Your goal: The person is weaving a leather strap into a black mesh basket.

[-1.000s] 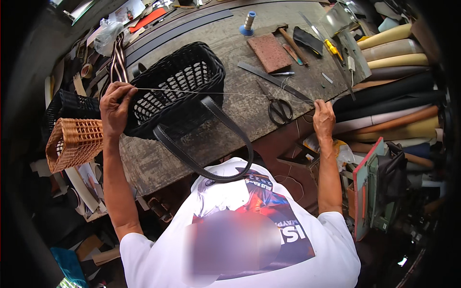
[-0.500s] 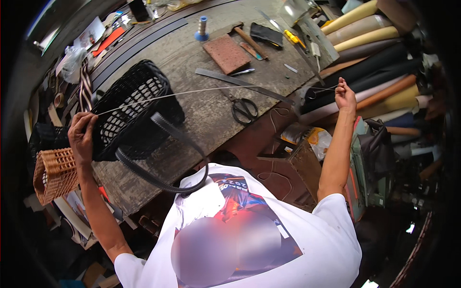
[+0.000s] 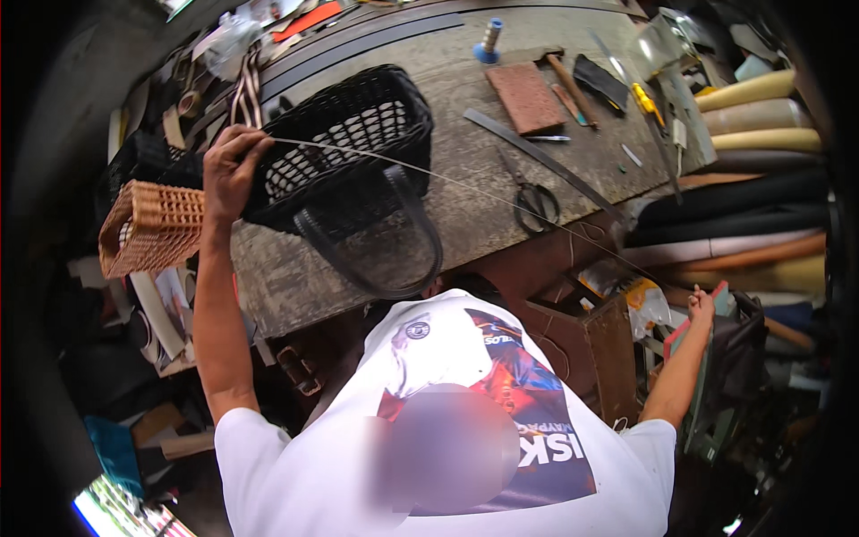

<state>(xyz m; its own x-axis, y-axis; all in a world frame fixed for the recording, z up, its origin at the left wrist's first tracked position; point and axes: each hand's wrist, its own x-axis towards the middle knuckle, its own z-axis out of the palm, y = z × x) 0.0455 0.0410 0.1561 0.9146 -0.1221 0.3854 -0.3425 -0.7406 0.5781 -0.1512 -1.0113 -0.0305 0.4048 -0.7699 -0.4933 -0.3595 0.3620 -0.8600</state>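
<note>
My left hand [image 3: 234, 172] is raised beside the black woven basket bag [image 3: 268, 201], its thumb and fingers pinched on a thin pale thread [image 3: 456, 181]. The thread stretches taut across the bag and the workbench [image 3: 358, 285], down toward my right hand [image 3: 701, 307]. Out at the far right, beyond the bench edge, that hand is closed at the thread's other end. The bag rests on the bench with its open top showing and a dark stitched handle [image 3: 437, 228] looping toward me.
A tan wicker basket [image 3: 165, 234] is left of my forearm. On the bench are scissors [image 3: 537, 211], a metal ruler [image 3: 546, 163], a brick-red block [image 3: 526, 97], a hammer [image 3: 573, 88] and a thread spool [image 3: 489, 43]. Rolled materials [image 3: 761, 116] are stacked at right.
My right hand has swung down and outward, so the thread now slants downward to the right. My left hand keeps its pinch. The view has shifted, moving the bench contents rightward and up.
</note>
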